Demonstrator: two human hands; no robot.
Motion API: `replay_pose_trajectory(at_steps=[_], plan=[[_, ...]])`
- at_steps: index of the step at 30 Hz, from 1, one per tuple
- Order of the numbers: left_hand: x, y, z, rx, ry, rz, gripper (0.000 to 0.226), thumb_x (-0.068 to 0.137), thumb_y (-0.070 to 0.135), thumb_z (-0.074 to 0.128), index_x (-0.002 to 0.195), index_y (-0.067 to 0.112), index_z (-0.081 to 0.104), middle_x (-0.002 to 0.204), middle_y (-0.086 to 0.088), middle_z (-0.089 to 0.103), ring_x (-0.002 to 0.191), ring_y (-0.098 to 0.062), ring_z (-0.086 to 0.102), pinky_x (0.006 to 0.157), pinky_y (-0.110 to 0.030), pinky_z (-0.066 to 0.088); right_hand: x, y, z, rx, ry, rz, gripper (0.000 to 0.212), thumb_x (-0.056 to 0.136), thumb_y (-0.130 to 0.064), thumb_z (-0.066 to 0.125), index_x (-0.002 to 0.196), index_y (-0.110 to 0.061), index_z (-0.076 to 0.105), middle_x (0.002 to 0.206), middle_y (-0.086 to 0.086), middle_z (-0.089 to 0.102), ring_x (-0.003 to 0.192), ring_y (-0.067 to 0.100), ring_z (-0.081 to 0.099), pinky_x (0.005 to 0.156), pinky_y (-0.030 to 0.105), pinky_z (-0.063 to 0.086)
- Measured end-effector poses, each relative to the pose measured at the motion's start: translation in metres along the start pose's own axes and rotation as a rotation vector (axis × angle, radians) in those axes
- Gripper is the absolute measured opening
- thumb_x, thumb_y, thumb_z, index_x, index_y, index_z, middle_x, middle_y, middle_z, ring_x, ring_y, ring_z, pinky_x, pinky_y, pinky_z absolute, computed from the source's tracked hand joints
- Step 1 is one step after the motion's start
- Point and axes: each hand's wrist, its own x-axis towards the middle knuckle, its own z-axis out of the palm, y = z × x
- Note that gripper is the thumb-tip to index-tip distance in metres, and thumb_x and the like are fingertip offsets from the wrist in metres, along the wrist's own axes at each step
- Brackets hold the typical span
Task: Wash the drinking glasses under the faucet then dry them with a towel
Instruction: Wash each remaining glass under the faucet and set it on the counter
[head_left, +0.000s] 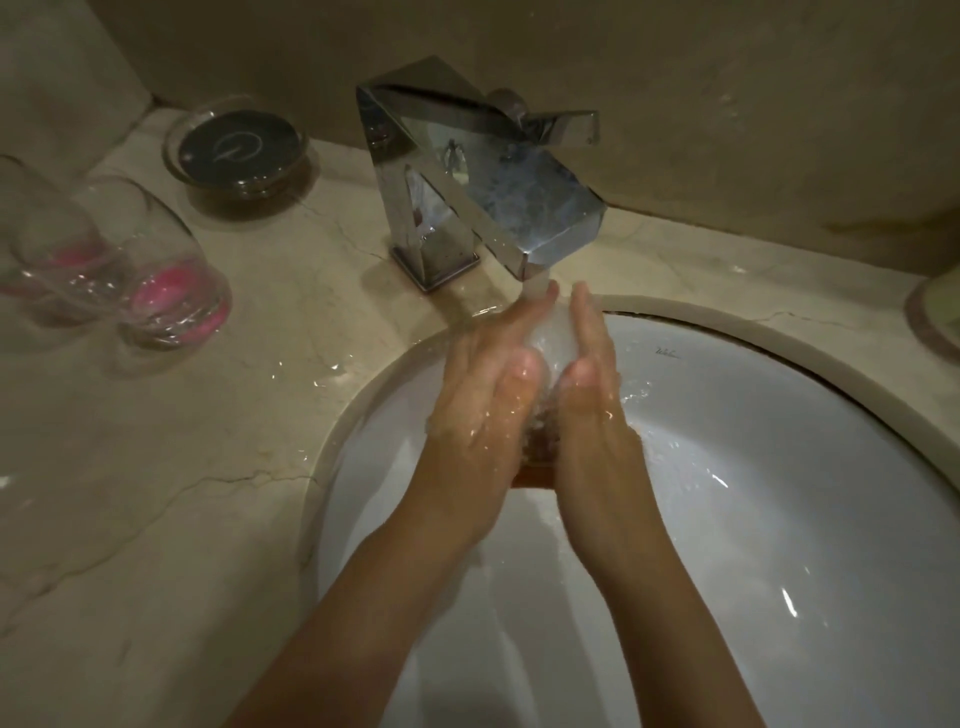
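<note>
Left hand (485, 384) and right hand (589, 379), fingers straight, are cupping running water over glossy white basin (727, 519); angular chrome faucet (483, 192) above; rim script illegible.

Two glasses (156, 270) and a dish (241, 148) crowd the counter (182, 467) left of the faucet (467, 176).

Dim, warm light; glare glints on the wet sink (779, 545); soft blur throughout, wide-angle bending at edges
</note>
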Motion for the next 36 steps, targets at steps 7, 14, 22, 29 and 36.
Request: replay_pose_trajectory(at_steps=[7, 14, 22, 29, 36], plan=[[-0.008, 0.0, -0.012, -0.141, -0.005, -0.231, 0.049, 0.075, 0.058, 0.063, 0.121, 0.067, 0.048, 0.132, 0.018, 0.058, 0.117, -0.008, 0.061, 0.089, -0.024, 0.05, -0.005, 0.0, -0.002, -0.035, -0.039, 0.045, 0.042, 0.092, -0.055, 0.026, 0.131, -0.07, 0.021, 0.087, -0.007, 0.074, 0.076, 0.015, 0.073, 0.061, 0.023, 0.057], [-0.003, 0.008, -0.018, -0.247, -0.018, -0.393, 0.08, 0.058, 0.044, 0.081, 0.132, 0.034, 0.053, 0.122, -0.004, 0.067, 0.104, -0.022, 0.068, 0.087, -0.039, 0.053, -0.009, -0.014, -0.017, -0.04, -0.099, 0.171, 0.049, 0.099, -0.047, 0.029, 0.143, -0.059, 0.011, 0.099, -0.018, 0.07, 0.09, 0.009, 0.072, 0.076, 0.018, 0.056], [0.0, 0.023, -0.025, -0.279, 0.002, -0.417, 0.079, 0.06, 0.032, 0.084, 0.133, 0.028, 0.053, 0.126, -0.004, 0.065, 0.116, -0.025, 0.064, 0.097, -0.045, 0.052, 0.011, -0.048, -0.033, -0.078, 0.074, 0.266, 0.039, 0.102, -0.045, 0.032, 0.139, -0.041, 0.042, 0.132, -0.006, 0.056, 0.112, 0.017, 0.06, 0.1, 0.03, 0.046], [-0.012, 0.03, -0.032, -0.188, -0.018, -0.403, 0.072, 0.071, 0.025, 0.084, 0.136, 0.026, 0.051, 0.126, 0.002, 0.065, 0.114, -0.016, 0.064, 0.09, -0.03, 0.055, 0.065, -0.091, -0.036, -0.083, 0.114, 0.249, 0.039, 0.103, -0.032, 0.039, 0.102, 0.003, 0.058, 0.131, 0.019, 0.059, 0.125, 0.037, 0.051, 0.112, 0.048, 0.036], [-0.015, 0.023, -0.035, -0.24, -0.027, -0.452, 0.081, 0.055, 0.035, 0.085, 0.13, 0.03, 0.055, 0.132, -0.004, 0.061, 0.12, -0.023, 0.06, 0.102, -0.052, 0.048, 0.095, -0.096, -0.025, -0.234, 0.128, 0.146, 0.045, 0.1, -0.045, 0.037, 0.129, -0.019, 0.058, 0.137, 0.0, 0.054, 0.131, 0.023, 0.047, 0.113, 0.045, 0.034]])
